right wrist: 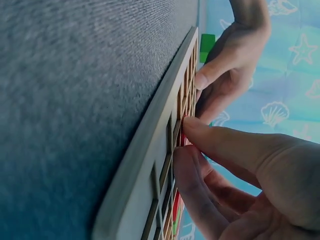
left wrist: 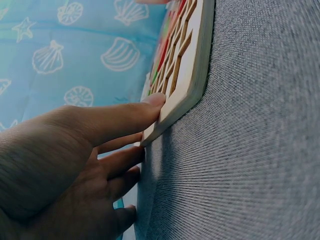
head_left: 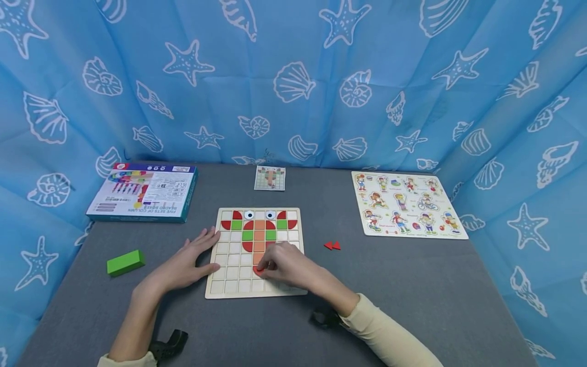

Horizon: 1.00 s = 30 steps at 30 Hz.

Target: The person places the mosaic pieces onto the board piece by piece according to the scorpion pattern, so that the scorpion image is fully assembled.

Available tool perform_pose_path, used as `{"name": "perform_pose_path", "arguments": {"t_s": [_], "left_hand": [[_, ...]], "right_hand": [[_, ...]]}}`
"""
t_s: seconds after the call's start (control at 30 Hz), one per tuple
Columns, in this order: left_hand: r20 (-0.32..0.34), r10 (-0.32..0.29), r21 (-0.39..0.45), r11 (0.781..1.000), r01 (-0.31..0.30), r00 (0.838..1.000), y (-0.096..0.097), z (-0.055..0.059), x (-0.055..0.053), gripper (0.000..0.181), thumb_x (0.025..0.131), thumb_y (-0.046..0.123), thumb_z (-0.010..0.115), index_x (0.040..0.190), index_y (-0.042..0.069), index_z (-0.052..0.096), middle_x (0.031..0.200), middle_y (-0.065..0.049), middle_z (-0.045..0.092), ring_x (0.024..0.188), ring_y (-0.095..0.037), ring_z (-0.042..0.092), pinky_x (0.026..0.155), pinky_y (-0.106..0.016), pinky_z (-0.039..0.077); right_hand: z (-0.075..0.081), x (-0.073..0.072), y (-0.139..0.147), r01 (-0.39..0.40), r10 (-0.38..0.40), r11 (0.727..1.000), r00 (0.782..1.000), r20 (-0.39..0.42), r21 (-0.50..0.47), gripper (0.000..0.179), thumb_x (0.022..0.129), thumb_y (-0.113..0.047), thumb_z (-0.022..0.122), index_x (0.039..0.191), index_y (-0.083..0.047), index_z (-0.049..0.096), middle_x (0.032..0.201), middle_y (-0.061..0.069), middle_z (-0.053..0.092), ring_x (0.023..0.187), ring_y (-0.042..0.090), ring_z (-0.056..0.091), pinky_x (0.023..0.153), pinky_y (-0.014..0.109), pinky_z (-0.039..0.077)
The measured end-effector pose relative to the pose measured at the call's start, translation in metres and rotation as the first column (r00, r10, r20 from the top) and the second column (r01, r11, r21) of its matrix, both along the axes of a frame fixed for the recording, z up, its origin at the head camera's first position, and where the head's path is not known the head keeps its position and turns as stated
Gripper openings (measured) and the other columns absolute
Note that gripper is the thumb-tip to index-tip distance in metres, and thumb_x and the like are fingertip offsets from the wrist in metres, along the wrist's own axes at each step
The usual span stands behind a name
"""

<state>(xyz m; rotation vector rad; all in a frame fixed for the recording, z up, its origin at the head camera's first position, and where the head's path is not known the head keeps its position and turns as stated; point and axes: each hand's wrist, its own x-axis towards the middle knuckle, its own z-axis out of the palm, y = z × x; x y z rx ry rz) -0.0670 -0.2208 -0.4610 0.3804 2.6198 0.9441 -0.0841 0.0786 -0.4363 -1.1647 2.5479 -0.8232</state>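
Observation:
A wooden grid board (head_left: 224, 288) lies on the table, with red, green, orange and eye-printed pieces set in several of its squares. My left hand (head_left: 185, 262) rests at the board's left edge, thumb (left wrist: 156, 100) on the rim and the other fingers extended. My right hand (head_left: 291, 262) reaches over the lower middle of the grid. Between its thumb and fingertips it pinches a red rounded piece (head_left: 258, 271), low at a square beneath the orange column (head_left: 259, 235). This hand hides part of the board's right half.
Two red triangular pieces (head_left: 332, 245) lie right of the board. A pattern card (head_left: 269, 178) stands behind it. To the left are a green block (head_left: 125, 263) and a boxed bead set (head_left: 144, 193); a sports-figure puzzle board (head_left: 408, 204) lies at the right. A blue curtain (head_left: 293, 81) surrounds the table.

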Motion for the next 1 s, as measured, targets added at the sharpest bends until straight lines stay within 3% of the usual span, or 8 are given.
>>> {"name": "perform_pose_path", "arguments": {"t_s": [0.17,0.47,0.83,1.0], "left_hand": [[0.003,0.002,0.002,1.000,-0.002,1.000,0.000,0.000,0.000,0.086,0.101,0.031,0.078,0.169,0.004,0.034,0.179,-0.026,0.024,0.167,-0.053,0.015,0.129,-0.082,0.009],[0.008,0.003,-0.001,1.000,-0.003,1.000,0.000,0.001,0.001,0.087,0.101,0.033,0.078,0.170,0.005,0.034,0.179,-0.025,0.024,0.167,-0.053,0.015,0.129,-0.081,0.010],[0.012,-0.002,-0.016,1.000,0.002,1.000,-0.002,0.000,-0.001,0.087,0.101,0.030,0.078,0.170,0.005,0.032,0.180,-0.026,0.021,0.167,-0.053,0.014,0.130,-0.080,0.009],[0.023,0.002,-0.025,1.000,-0.001,1.000,-0.001,-0.001,-0.002,0.087,0.101,0.030,0.077,0.170,0.005,0.032,0.180,-0.026,0.021,0.167,-0.053,0.014,0.131,-0.080,0.008]], "right_hand": [[-0.001,-0.003,0.016,-0.007,0.008,1.000,1.000,0.019,-0.030,0.011,0.093,-0.007,0.084,0.104,-0.007,0.086,0.093,0.004,0.081,0.080,0.011,0.068,0.073,0.014,0.053],[0.003,-0.014,0.073,0.184,-0.178,0.981,0.980,0.093,-0.058,0.011,0.094,-0.009,0.083,0.105,-0.006,0.084,0.093,0.002,0.080,0.077,-0.001,0.063,0.069,0.017,0.054],[-0.002,-0.032,0.133,0.400,-0.400,0.915,0.916,-0.004,0.053,0.017,0.091,-0.010,0.087,0.105,-0.003,0.081,0.092,0.006,0.079,0.078,0.007,0.067,0.070,0.023,0.056],[-0.004,-0.037,0.144,0.429,-0.433,0.899,0.900,0.038,0.085,0.016,0.092,-0.017,0.088,0.097,-0.004,0.081,0.085,0.004,0.078,0.073,0.006,0.064,0.065,0.022,0.052]]}}
